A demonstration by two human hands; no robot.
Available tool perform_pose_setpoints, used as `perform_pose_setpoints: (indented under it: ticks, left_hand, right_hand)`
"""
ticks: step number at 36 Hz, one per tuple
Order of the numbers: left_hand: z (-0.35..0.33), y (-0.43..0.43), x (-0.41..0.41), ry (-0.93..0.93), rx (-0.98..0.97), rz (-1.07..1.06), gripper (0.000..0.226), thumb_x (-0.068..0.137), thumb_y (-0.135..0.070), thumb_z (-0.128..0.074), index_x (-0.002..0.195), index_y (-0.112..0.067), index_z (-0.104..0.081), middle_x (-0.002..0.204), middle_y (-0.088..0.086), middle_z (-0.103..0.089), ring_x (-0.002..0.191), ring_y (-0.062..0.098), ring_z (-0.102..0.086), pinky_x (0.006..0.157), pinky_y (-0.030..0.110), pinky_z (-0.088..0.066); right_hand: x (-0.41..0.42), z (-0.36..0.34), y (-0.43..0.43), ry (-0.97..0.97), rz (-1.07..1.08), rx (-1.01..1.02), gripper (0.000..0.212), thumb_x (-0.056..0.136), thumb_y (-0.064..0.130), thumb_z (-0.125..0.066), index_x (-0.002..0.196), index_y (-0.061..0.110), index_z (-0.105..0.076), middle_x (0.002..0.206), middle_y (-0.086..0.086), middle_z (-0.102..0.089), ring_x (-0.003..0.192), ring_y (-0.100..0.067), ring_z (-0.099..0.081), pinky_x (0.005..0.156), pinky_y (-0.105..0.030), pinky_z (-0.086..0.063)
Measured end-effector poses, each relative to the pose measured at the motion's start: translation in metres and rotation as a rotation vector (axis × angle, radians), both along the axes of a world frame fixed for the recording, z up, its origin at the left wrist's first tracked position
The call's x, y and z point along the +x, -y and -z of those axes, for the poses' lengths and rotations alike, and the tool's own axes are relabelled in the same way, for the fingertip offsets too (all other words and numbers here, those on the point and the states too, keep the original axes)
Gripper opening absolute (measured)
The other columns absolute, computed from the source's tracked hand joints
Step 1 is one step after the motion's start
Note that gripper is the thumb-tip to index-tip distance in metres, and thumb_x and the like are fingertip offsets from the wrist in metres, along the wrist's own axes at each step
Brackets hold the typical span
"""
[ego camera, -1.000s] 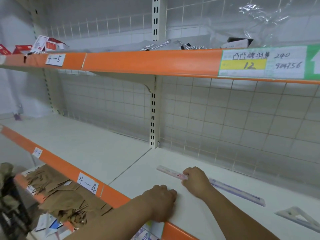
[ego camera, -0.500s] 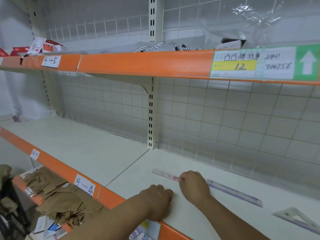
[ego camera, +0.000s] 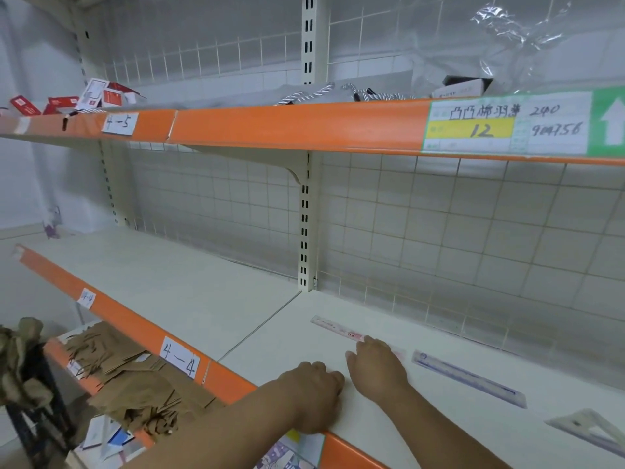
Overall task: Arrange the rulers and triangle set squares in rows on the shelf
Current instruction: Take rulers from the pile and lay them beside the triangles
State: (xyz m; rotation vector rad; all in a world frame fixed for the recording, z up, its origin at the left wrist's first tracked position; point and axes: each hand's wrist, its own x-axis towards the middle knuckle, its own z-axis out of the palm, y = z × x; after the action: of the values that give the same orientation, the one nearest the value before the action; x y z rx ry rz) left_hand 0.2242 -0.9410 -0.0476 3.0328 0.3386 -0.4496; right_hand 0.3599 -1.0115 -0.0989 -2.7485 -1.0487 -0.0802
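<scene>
- Right of the post (ego camera: 306, 231), on the shelf (ego camera: 372, 309), the right hand (ego camera: 377, 370) presses curled fingers on the pink ruler (ego camera: 333, 325); the left hand (ego camera: 314, 397) curls empty.
- Uneven pushing could swing it into the blue ruler (ego camera: 470, 379) farther from the post.

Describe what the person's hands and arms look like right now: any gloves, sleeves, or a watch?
The left hand and right hand are bare, with no gloves, rings or watch visible. The left forearm and right forearm are bare too, and no sleeve shows before they leave the frame.
</scene>
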Motion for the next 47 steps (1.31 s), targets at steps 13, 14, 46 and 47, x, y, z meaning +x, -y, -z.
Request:
perform_pose_setpoints:
  ticks: [13,14,46,47]
  left_hand:
    - [0.005,-0.001,0.001,0.012,0.039,0.04,0.037,0.102,-0.028,-0.036,0.135,-0.011,-0.039,0.127,0.018,-0.044,0.117,0.033,-0.044,0.092,0.042,-0.04]
    - [0.006,-0.001,0.001,0.013,0.04,0.042,0.037,0.101,-0.027,-0.036,0.135,-0.012,-0.039,0.127,0.018,-0.044,0.117,0.033,-0.044,0.092,0.042,-0.04]
    - [0.002,-0.01,-0.013,0.03,0.085,0.072,0.039,0.098,-0.02,-0.044,0.136,-0.012,-0.041,0.132,0.015,-0.044,0.12,0.03,-0.045,0.096,0.038,-0.04]
    - [0.002,-0.011,-0.013,0.034,0.086,0.068,0.039,0.097,-0.02,-0.044,0.136,-0.012,-0.041,0.132,0.015,-0.044,0.12,0.03,-0.045,0.096,0.037,-0.04]
  right_hand:
    - [0.001,-0.003,0.003,-0.035,0.012,-0.005,0.045,0.098,0.036,-0.033,0.128,0.008,-0.05,0.13,-0.006,-0.05,0.121,-0.022,-0.045,0.101,-0.032,-0.04]
    - [0.001,-0.003,0.004,-0.043,0.009,-0.002,0.045,0.098,0.036,-0.034,0.129,0.007,-0.05,0.131,-0.006,-0.05,0.121,-0.022,-0.044,0.102,-0.033,-0.04]
    - [-0.047,-0.028,0.04,0.03,0.115,-0.061,0.041,0.098,0.037,-0.036,0.124,0.012,-0.054,0.127,-0.01,-0.049,0.119,-0.026,-0.044,0.096,-0.033,-0.041]
    - [-0.051,-0.029,0.042,0.043,0.122,-0.06,0.04,0.098,0.036,-0.035,0.123,0.011,-0.055,0.125,-0.01,-0.051,0.117,-0.026,-0.046,0.094,-0.033,-0.042]
